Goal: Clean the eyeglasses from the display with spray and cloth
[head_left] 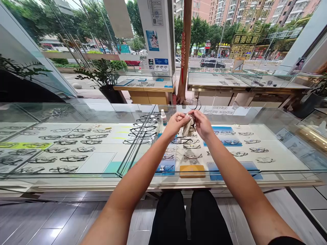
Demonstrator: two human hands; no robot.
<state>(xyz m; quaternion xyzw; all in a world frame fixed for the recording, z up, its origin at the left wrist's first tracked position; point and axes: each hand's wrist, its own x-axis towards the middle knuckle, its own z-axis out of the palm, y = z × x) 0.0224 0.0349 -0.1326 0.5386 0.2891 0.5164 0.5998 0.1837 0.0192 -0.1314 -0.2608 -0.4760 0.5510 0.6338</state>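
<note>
Over the far half of the glass tabletop (102,117), the glasses (197,98) are up between both hands, with the beige cloth (188,128) bunched against them. Left grip (176,124): fingers and thumb pinched together on the cloth, almost no gap. Right grip (201,124): thumb and fingers closed on the glasses near the cloth, palm turned inward; exact contact hidden.

Handling, judged: glasses light, thin, springy; lenses probably slick and easy to scratch or smudge, side arms easy to bend. Best hold is the rim or bridge, not the tip of one side arm. Cloth soft, limp, should fold round a lens; bunched part easiest to pinch, lower end hangs loose.

Room: spray bottle (163,118) stands upright just beside the left grip, likely light and easy to tip, so a leftward swing is tight. More side room right of the right grip. Above, the glasses stick up past the fingertips. Near edge of the tabletop runs below the forearms, well apart from the hands. Rows of eyewear (191,147) and the orange case (192,171) look to be under the glass; layer hard to tell.
</note>
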